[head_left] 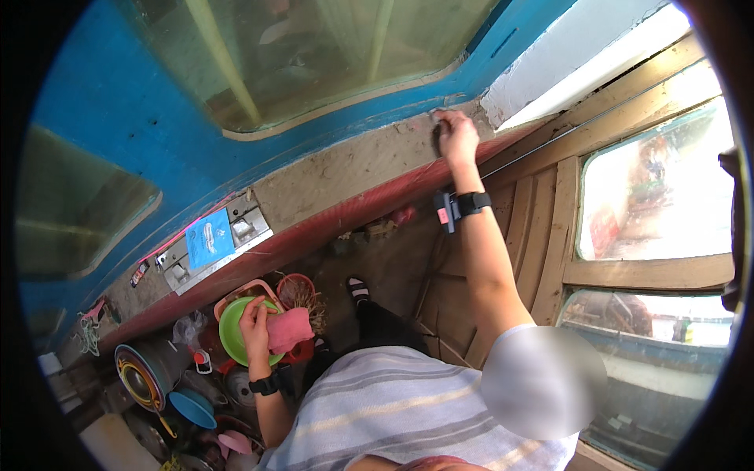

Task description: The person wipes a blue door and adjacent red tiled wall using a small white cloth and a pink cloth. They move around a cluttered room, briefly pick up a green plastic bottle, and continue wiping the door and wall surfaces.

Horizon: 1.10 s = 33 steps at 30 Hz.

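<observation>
My left hand [255, 325] holds a folded pink cloth [290, 331] at waist height, above a light-green basin [231, 341]. My right hand [458, 138] reaches out to the far corner of a dusty concrete ledge [341, 162] with a red front edge. Its fingers are bent down at the ledge, beside the blue frame [406, 105] under a window. A small greyish bit shows at the fingertips; whether it is held or lies on the ledge cannot be made out. Each wrist wears a black strap, and the right one carries a small device [446, 212].
On the ledge lie a metal plate [252, 221] and a blue packet [210, 239] bearing writing. Below are an orange-red bucket [294, 288], stacked basins [126, 359], a blue bowl [193, 408] and a plastic bag [189, 327]. Wooden panelling with windows [651, 274] stands on the right.
</observation>
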Available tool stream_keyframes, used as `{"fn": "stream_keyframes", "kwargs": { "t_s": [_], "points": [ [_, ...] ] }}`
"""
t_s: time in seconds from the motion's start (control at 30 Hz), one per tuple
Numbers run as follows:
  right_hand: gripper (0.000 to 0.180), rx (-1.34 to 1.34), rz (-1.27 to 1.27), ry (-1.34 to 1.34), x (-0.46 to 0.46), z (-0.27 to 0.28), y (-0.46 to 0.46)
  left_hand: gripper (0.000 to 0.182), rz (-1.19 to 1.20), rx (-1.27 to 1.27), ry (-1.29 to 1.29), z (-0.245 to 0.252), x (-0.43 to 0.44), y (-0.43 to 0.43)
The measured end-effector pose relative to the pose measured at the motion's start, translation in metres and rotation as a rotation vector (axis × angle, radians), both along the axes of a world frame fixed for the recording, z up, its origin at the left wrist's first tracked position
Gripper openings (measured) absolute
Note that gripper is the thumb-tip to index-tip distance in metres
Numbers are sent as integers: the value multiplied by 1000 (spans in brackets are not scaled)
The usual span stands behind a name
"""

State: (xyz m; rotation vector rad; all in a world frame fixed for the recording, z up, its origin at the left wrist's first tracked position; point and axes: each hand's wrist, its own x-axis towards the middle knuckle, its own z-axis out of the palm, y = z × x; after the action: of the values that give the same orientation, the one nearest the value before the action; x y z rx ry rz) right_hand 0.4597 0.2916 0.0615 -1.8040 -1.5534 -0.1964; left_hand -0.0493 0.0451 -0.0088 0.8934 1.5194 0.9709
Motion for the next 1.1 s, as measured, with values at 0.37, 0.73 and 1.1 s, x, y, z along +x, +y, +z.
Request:
{"fn": "stream_keyframes", "kwargs": {
  "t_s": [0.37,0.73,1.1],
  "points": [
    [20,-168,-169,95,8,25,-12,24,-90,39,-16,2,4,-2],
    [20,-38,331,173,-123,18,-19,20,-139,22,11,2,19,-2],
    [8,-4,-55,-69,-16,-3,-24,20,-116,4,41,-7,8,-15]
  ]
}}
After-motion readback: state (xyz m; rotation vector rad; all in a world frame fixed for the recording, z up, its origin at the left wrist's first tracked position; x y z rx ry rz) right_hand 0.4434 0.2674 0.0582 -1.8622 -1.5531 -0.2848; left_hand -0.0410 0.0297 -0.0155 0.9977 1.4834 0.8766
